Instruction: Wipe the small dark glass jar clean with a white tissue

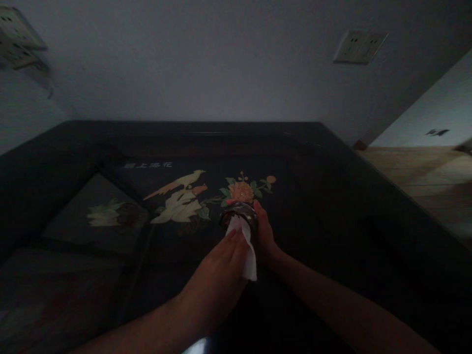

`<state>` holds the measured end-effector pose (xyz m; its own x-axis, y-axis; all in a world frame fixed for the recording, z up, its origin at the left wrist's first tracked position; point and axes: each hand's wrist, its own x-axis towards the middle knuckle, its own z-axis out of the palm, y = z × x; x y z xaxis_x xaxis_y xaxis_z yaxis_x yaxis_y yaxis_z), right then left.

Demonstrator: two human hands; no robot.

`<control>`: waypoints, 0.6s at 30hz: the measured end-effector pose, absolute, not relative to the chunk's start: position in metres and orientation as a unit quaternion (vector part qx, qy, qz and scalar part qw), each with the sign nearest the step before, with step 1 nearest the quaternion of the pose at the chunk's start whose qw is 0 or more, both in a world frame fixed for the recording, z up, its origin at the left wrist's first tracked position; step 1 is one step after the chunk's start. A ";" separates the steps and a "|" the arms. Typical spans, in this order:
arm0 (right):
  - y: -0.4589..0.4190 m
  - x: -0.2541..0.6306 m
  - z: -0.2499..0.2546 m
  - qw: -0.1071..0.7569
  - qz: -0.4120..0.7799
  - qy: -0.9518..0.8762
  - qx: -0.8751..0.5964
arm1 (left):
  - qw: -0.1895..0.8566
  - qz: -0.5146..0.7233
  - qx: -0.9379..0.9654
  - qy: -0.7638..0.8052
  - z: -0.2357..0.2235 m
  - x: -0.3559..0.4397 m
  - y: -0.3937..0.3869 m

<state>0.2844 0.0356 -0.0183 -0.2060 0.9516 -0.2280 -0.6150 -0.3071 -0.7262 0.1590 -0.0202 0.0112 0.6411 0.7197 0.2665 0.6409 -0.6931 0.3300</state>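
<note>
In the head view, a small dark round vessel [248,208] sits low over the dark glossy tabletop [313,211], its mouth tipped towards me. My right hand [264,231] is wrapped round its right side, thumb near the rim. A white tissue [250,268] is gripped in my left hand [224,260], whose fingers press it into the vessel's mouth. The loose end of the tissue hangs down beside my left wrist. Dim light hides the vessel's inside, and I cannot tell whether its base touches the table.
The tabletop carries a flower-and-bird picture [180,196] with white lettering [147,165]. Behind the table's far edge rises a pale wall [199,64] with sockets [359,46] at the right and more sockets [16,37] at the left. Wooden flooring [420,169] shows at the right.
</note>
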 end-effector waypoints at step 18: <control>0.038 0.282 -0.023 0.572 0.673 -0.327 -0.338 | -0.128 0.139 0.927 0.325 0.015 0.148 -0.008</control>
